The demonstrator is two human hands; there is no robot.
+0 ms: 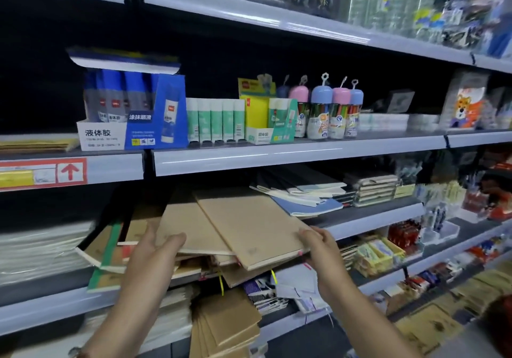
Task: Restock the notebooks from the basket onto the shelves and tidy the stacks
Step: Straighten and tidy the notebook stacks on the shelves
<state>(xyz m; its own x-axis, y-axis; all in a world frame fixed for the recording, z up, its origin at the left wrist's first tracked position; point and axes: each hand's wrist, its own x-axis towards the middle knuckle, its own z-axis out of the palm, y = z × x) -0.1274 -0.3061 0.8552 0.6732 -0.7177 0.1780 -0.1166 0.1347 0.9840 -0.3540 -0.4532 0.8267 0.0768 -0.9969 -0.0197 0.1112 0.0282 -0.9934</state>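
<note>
A loose pile of brown kraft-cover notebooks [243,224] lies askew on the third shelf [371,219], with corners hanging over its front edge. My left hand [155,252] holds the pile's left front side, thumb on top of a cover. At the near right corner of the top notebook, my right hand [318,244] grips the edge. A green-spined notebook [106,255] leans at the pile's left. More brown notebooks [227,321] sit stacked on the shelf below. No basket shows in this view.
Blue and white notebooks [307,199] are strewn to the pile's right. The shelf above carries glue boxes [133,113], glue sticks [216,119] and marker tubes [329,111]. Wrapped paper reams [41,249] fill the left. Small stationery crowds the right-hand shelves.
</note>
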